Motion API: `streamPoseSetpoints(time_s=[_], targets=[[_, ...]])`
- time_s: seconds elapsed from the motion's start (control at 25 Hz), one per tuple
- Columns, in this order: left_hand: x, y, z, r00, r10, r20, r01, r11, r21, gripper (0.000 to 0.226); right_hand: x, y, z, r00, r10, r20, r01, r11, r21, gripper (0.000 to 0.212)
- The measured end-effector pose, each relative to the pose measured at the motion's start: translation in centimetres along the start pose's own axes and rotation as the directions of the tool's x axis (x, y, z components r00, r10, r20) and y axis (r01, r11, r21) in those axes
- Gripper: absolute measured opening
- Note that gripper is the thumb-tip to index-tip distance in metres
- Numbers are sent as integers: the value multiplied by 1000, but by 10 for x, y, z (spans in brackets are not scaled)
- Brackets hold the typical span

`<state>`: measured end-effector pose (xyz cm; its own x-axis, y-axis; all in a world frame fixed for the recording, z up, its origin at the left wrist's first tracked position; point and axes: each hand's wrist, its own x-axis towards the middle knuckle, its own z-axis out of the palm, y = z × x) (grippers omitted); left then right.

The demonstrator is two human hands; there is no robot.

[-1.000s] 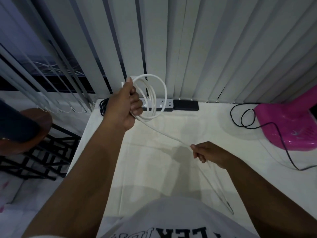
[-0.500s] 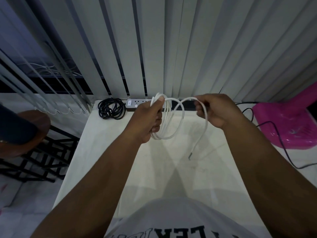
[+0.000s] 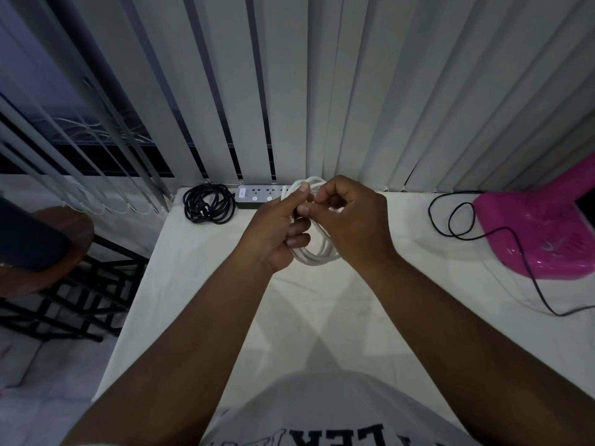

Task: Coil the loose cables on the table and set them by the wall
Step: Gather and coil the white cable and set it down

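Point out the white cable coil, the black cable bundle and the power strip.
white cable coil (image 3: 317,257): head view, bottom of the loops below the hands.
black cable bundle (image 3: 209,203): head view, middle of the coil.
power strip (image 3: 260,195): head view, its socket face.

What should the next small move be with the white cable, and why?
Probably tuck the last end into the white coil to secure it. Both the left hand and the right hand grip it above the table, and no loose tail shows. Then set it beside the black coil.
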<state>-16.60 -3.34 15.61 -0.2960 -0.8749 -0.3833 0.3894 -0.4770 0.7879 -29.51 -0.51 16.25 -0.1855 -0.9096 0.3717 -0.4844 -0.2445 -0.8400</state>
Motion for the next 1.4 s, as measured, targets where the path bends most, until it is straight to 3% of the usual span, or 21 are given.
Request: streamPoseSetpoints(time_s=[0.08, 0.12, 0.16, 0.2, 0.24, 0.28, 0.32, 0.36, 0.52, 0.64, 0.76, 1.04, 1.08, 1.16, 1.2, 1.28, 1.36, 1.4], targets=[[2, 2, -6, 998, -26, 58, 31, 996, -86, 25, -2, 9, -2, 977, -193, -90, 169, 959, -229, 45], [2, 4, -9, 994, -27, 105, 42, 989, -142, 27, 0, 19, -4, 974, -177, -138, 130, 947, -294, 56], [3, 6, -13, 986, -23, 165, 55, 979, -197, 28, 3, 26, -8, 984, -71, -161, 20, 954, -298, 64], [4, 8, -16, 973, -12, 229, 70, 967, -246, 27, 7, 31, -12, 987, 112, -116, -135, 966, -220, 69], [4, 10, -20, 958, 0, 288, 85, 955, -286, 26, 12, 33, -17, 946, 324, 7, -323, 945, -43, 66], [3, 12, -22, 942, 12, 334, 99, 944, -313, 26, 15, 33, -21, 865, 460, 202, -494, 853, 171, 55], [4, 12, -23, 931, 20, 364, 109, 938, -329, 24, 17, 32, -26, 780, 502, 375, -618, 711, 335, 38], [5, 11, -24, 928, 25, 371, 108, 937, -333, 23, 18, 30, -29, 737, 497, 458, -672, 612, 417, 25], [7, 3, -26, 960, 37, 276, 38, 964, -263, 20, 19, 24, -30, 763, 464, 449, -646, 542, 538, 14], [4, 3, -23, 989, 50, 138, -40, 996, -75, 14, 18, 21, -28, 764, 469, 442, -643, 503, 577, 17], [3, 8, -23, 994, 100, 33, -105, 982, 158, 12, 16, 22, -25, 764, 461, 451, -645, 535, 546, 16], [14, -5, -24, 960, 272, -62, -231, 900, 370, 10, 18, 24, -21, 813, 427, 397, -581, 644, 497, 15], [17, -7, -28, 937, 346, -56, -266, 805, 530, 10, 17, 24, -20, 826, 404, 393, -559, 679, 476, 16], [21, -8, -39, 882, 470, 31, -267, 445, 855, 15, 16, 24, -20, 863, 346, 369, -486, 768, 417, 18], [21, -8, -42, 860, 503, 79, -252, 285, 925, 18, 16, 24, -20, 882, 324, 343, -447, 807, 386, 19], [21, -6, -45, 835, 528, 154, -203, 36, 979, 30, 15, 23, -19, 909, 299, 291, -390, 855, 340, 20], [20, -3, -45, 794, 569, 213, -64, -270, 961, 41, 14, 23, -18, 930, 262, 260, -334, 896, 293, 19], [19, -2, -43, 777, 583, 237, -20, -354, 935, 44, 13, 22, -19, 939, 238, 249, -301, 917, 261, 20]])
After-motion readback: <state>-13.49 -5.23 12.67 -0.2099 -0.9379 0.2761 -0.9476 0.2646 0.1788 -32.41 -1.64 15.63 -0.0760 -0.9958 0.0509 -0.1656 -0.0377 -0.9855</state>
